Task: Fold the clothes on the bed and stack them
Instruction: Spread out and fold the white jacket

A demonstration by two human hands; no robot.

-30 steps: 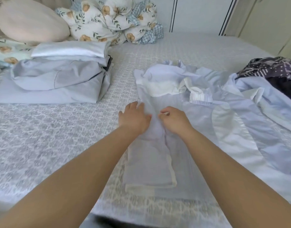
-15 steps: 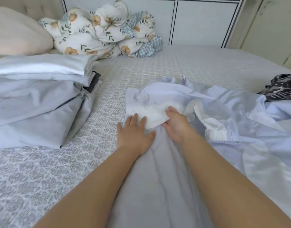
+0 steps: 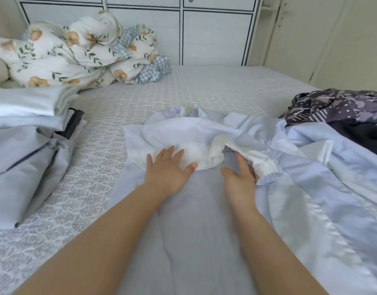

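A pale grey-blue garment (image 3: 194,209) lies lengthwise on the bed (image 3: 204,92) under both my forearms, its far end bunched with a white lining (image 3: 196,143). My left hand (image 3: 168,169) lies flat with fingers spread on the white lining. My right hand (image 3: 239,177) rests flat on the grey cloth, fingers straight beside an elastic waistband (image 3: 259,165). At the left edge sits a stack of folded pale clothes (image 3: 28,128).
More pale blue cloth with a satin band (image 3: 323,220) spreads at the right, and a dark patterned garment (image 3: 340,109) lies beyond it. A floral duvet bundle (image 3: 81,54) sits at the head of the bed. White cabinet doors (image 3: 215,35) stand behind.
Both hands slid up the garment from its middle to the bunched far end and spread apart. My right hand let go of its pinch and now lies flat.
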